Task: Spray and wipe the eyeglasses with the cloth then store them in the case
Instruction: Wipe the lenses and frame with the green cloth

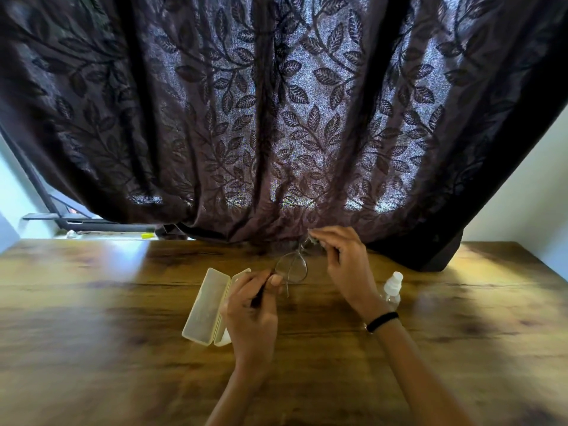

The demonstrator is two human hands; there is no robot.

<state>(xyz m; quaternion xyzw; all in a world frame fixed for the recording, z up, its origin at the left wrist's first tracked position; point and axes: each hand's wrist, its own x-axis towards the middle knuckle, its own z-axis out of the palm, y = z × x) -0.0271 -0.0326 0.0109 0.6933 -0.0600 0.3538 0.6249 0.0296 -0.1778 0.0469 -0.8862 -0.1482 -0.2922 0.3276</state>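
Eyeglasses are held up between both hands above the wooden table, a round lens showing clearly near the middle of the frame and the far side of the frame lost against the dark cloth behind. The left hand is curled closed, thumb and fingers pinched on the near temple arm where it meets the lens. The right hand is raised a little higher and farther back, its fingers drawn together on the other end of the frame; something small and pale shows at its fingertips (too blurred to tell whether it is the cloth). A black band circles the right wrist. An open, pale translucent case lies flat on the table just beside and partly under the left hand, its lid folded out to the left. A small clear spray bottle with a white cap stands on the table behind the right wrist, partly hidden by it. A dark curtain patterned with leaves hangs across the back, its hem reaching the table's far edge.
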